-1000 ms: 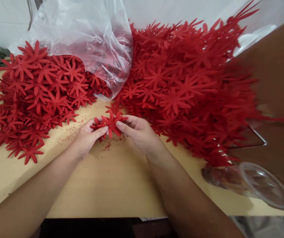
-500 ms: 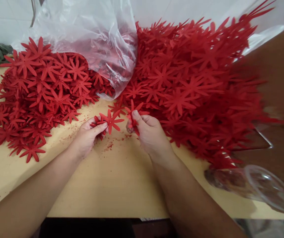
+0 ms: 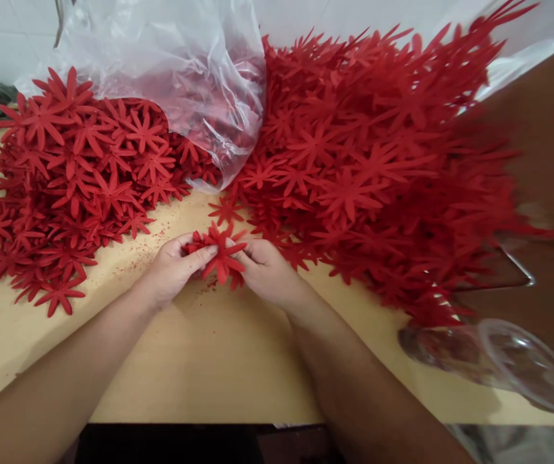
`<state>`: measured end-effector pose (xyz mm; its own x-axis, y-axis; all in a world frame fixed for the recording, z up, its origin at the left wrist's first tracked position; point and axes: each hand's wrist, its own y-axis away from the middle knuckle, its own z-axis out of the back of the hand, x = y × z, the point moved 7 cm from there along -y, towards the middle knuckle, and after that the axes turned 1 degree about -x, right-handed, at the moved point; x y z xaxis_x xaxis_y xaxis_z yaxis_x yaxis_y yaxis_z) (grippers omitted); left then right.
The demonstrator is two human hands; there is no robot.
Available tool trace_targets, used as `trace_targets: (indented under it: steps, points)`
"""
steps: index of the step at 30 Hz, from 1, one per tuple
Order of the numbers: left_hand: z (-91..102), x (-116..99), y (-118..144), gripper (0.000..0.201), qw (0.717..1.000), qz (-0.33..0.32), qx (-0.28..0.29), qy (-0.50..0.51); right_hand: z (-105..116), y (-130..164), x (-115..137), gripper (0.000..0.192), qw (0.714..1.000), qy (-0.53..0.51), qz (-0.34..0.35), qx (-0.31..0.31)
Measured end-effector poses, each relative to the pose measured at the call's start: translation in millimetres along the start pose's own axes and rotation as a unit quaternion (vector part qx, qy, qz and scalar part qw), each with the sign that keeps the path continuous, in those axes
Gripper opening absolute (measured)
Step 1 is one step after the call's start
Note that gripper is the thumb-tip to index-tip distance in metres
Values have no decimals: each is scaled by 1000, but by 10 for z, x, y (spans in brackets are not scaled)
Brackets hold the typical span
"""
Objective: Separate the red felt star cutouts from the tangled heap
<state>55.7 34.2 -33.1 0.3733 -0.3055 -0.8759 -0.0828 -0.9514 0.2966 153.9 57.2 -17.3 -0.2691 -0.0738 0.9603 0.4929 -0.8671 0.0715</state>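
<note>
Held few overlapped red flowers [image 3: 222, 255] btwn hands, low over table [image 3: 194, 367]. Pinched left side w/ L hand [image 3: 173, 270], thumb on top; pinched right side w/ R hand [image 3: 268, 270] likewise. Looked v. light, thin, soft & bendy; prob. dry, not slippery, but seemed liable to tear at narrow petal bases. Seemed best taken near centre, not by tips. Saw red crumbs [image 3: 136, 261] near L hand; further out, L heap [image 3: 74, 167], partly under clear bag [image 3: 219, 96], R heap [image 3: 354, 154] & clear cup [image 3: 460, 351] at far R.
</note>
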Motion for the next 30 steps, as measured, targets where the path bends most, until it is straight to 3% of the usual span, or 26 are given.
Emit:
trace_targets:
  steps: [4,7,10,12,14,15,17,20,22,25,30]
  points:
    - [69,-41,-13,24,998,-20,-63,5,104,35,86,50,999,32,22,-17]
    - [129,-74,-16,20,994,-25,-102,12,412,61,89,48,985,104,28,-135]
    - [129,-73,-25,20,995,-16,-98,6,658,107,118,37,937,216,70,-265]
    - [105,-68,-37,21,997,-19,-79,-2,678,144,186,33,898,273,129,-321]
    - [86,-58,-49,22,998,-25,-63,-8,611,174,243,43,878,287,173,-342]
    - [83,-56,-53,21,998,-29,-58,-11,556,174,258,45,882,278,182,-334]
    - [82,-57,-56,20,998,-38,-51,-19,420,140,245,40,919,224,169,-278]
    - [68,-64,-46,17,998,-45,-41,-34,164,69,170,34,984,50,110,-132]
    - [44,-55,-37,19,998,-44,-30,-41,46,57,156,34,992,-57,87,-78]
    - [21,-40,-29,21,997,-47,-25,-53,24,45,123,32,987,-114,60,-92]
    - [12,-61,-23,19,996,-60,-21,-64,154,15,66,28,983,-114,58,-129]
